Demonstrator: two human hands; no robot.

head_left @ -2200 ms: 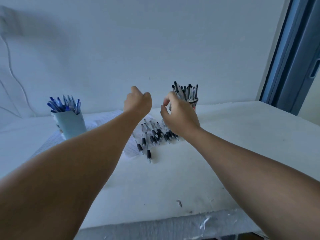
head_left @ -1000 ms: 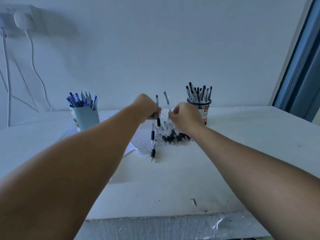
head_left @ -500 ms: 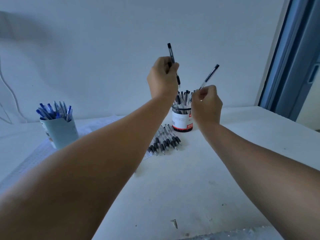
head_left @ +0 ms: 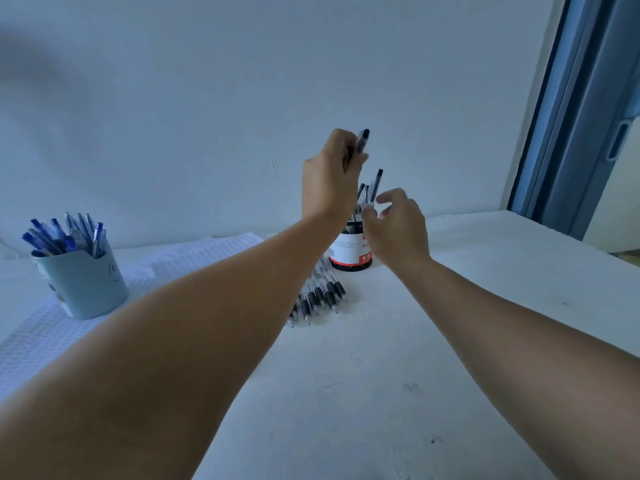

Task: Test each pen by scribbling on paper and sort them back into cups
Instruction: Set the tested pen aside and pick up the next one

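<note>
While a black pen (head_left: 362, 140) is pinched upright in the left hand (head_left: 330, 180), the right hand (head_left: 398, 230) is spread, holding nothing.

The held pen is kept almost vertical above the black mesh cup (head_left: 349, 252), its dark end up. More black pens (head_left: 320, 296) are laid side by side on the bench (head_left: 363, 393), tips toward the viewer. Blue pens are stood in the light blue cup (head_left: 83, 282) on the paper (head_left: 194, 258).

A white table (head_left: 381, 393) meets a pale wall (head_left: 207, 81) beside a blue door frame (head_left: 575, 133).
</note>
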